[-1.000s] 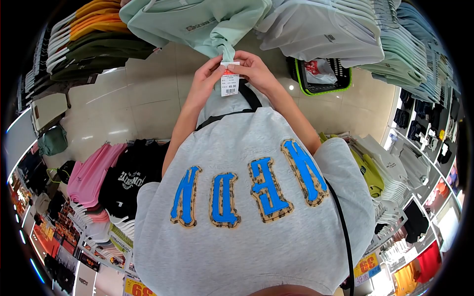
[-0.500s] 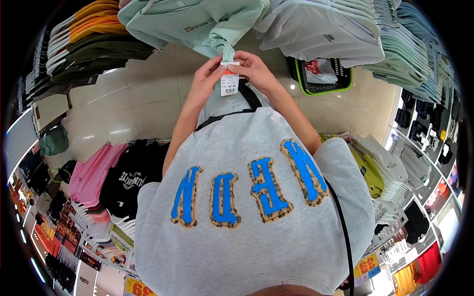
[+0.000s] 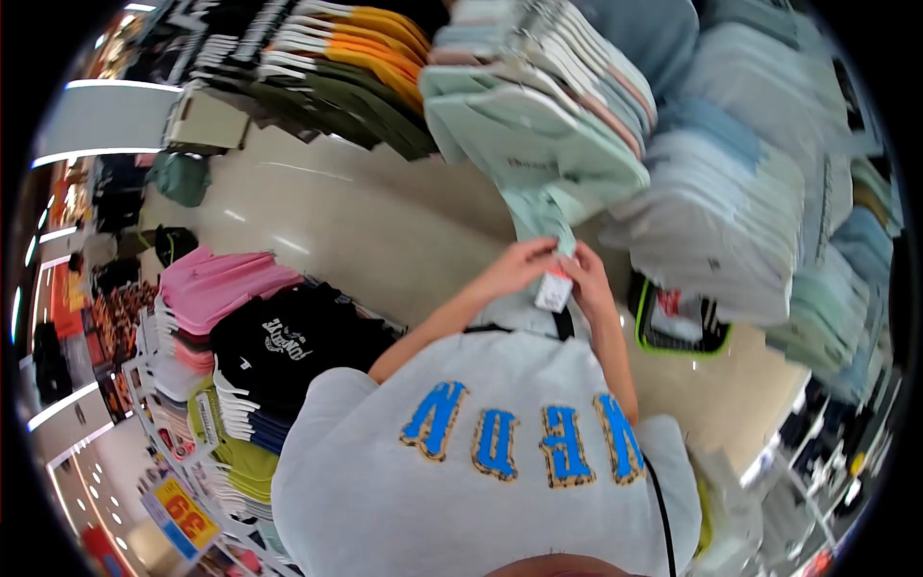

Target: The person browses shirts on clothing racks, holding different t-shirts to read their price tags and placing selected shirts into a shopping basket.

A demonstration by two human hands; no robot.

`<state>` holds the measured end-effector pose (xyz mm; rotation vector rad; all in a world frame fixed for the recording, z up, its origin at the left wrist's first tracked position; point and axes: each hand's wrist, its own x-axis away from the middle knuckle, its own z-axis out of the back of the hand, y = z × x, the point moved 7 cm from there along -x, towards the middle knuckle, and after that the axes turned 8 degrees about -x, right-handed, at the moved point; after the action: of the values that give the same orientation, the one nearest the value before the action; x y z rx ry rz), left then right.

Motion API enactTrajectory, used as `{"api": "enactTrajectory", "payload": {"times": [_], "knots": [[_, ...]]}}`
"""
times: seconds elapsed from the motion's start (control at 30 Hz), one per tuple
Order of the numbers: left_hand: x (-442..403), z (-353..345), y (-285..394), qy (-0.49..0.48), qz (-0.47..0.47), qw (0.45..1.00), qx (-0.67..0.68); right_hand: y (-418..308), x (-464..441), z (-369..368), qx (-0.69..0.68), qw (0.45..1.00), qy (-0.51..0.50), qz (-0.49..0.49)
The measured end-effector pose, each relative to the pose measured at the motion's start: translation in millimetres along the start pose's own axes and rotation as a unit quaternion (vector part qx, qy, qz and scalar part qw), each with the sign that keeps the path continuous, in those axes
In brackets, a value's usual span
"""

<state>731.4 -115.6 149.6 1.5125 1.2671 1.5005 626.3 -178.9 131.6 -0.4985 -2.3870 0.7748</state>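
Observation:
A white price tag [image 3: 553, 291] with a red upper strip hangs from a mint-green sweatshirt [image 3: 538, 159] on the front of a rack. My left hand [image 3: 524, 266] pinches the tag's upper edge, close to the gathered pale green cloth. From the other side my right hand [image 3: 589, 276] grips the tag, its thumb along the upper right edge. Both hands are closed, in front of my grey T-shirt [image 3: 510, 385] with blue letters. The print on the tag is too blurred to read.
A black basket with a green rim [image 3: 680, 346] holds a white and red package, right of my hands. Orange shirts [image 3: 380, 48] hang at the upper left, pale shirts [image 3: 711, 231] at the right. Pink [image 3: 221, 288] and black shirts [image 3: 274, 346] hang on a lower left rack.
The view has swung and tilted up, so the hands and tag sit further right and lower, and more of the racks shows. Both hands still hold the tag.

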Motion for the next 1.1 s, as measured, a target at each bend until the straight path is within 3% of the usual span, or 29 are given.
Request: {"api": "enactTrajectory", "payload": {"times": [0.1, 0.27, 0.3, 0.33, 0.37, 0.43, 0.53, 0.63, 0.7, 0.77, 0.83, 0.87, 0.9, 0.93, 0.97, 1.0, 1.03, 1.07, 1.1], "knots": [[-7.8, -4.1, -10.1, -0.024, -0.028, 0.999, 0.001, 13.4, -10.9, 20.8, -0.030, 0.999, 0.018, -0.037], [-11.1, -3.4, -8.6, 0.051, -0.045, 0.997, -0.040, 27.6, -32.9, 35.2, -0.176, 0.979, 0.017, -0.102], [-11.4, -2.8, -4.7, 0.072, -0.063, 0.966, -0.242, 38.1, -39.8, 50.1, -0.228, 0.965, 0.041, -0.122], [-11.0, -4.9, -0.4, 0.091, -0.071, 0.894, -0.432, 51.7, -50.3, 67.7, -0.262, 0.954, 0.053, -0.133], [-10.5, -6.6, 4.9, 0.108, -0.072, 0.890, -0.437, 65.3, -61.9, 84.9, -0.295, 0.942, 0.065, -0.145], [-12.0, -16.2, -4.2, 0.020, 0.037, 0.841, -0.539, 80.9, -79.6, 112.1, -0.320, 0.931, 0.102, -0.140], [-16.9, -32.3, -19.2, -0.123, 0.084, 0.804, -0.576, 115.7, -98.1, 167.3, -0.327, 0.918, 0.147, -0.171], [-21.3, -45.6, -28.0, -0.137, 0.076, 0.818, -0.553, 197.1, -118.8, 287.5, -0.244, 0.918, 0.195, -0.244], [-21.9, -53.2, -21.3, -0.118, 0.046, 0.838, -0.530, 207.2, -113.4, 327.4, -0.133, 0.930, 0.221, -0.264], [-16.6, -59.3, -38.8, -0.152, 0.071, 0.895, -0.414, 189.3, -98.9, 347.2, 0.001, 0.917, 0.282, -0.284], [0.5, -57.0, -17.7, -0.187, 0.148, 0.910, -0.340, 180.3, -99.9, 358.4, 0.057, 0.907, 0.306, -0.283], [4.9, -50.4, -19.6, -0.179, 0.143, 0.912, -0.339, 173.4, -105.0, 363.4, 0.108, 0.893, 0.334, -0.281], [7.9, -46.7, -18.5, -0.167, 0.076, 0.910, -0.372, 168.4, -109.9, 349.0, 0.116, 0.895, 0.331, -0.277], [12.2, -43.4, -14.0, -0.153, 0.009, 0.902, -0.403, 158.2, -111.9, 328.5, 0.132, 0.902, 0.340, -0.232], [19.2, -35.5, -6.5, -0.147, 0.003, 0.904, -0.402, 147.1, -112.9, 314.8, 0.147, 0.906, 0.349, -0.187], [27.2, -23.1, 1.8, -0.132, 0.038, 0.914, -0.381, 146.6, -121.4, 313.2, 0.241, 0.900, 0.312, -0.186], [33.7, -13.3, 5.6, -0.117, 0.072, 0.923, -0.360, 167.8, -133.6, 330.5, 0.249, 0.899, 0.310, -0.181], [28.1, -5.4, -28.6, -0.067, -0.022, 0.919, -0.388, 191.4, -153.0, 350.7, 0.296, 0.902, 0.281, -0.140], [35.7, 2.6, -18.4, -0.059, -0.031, 0.920, -0.386, 195.0, -167.6, 356.4, 0.343, 0.900, 0.250, -0.097]]}}
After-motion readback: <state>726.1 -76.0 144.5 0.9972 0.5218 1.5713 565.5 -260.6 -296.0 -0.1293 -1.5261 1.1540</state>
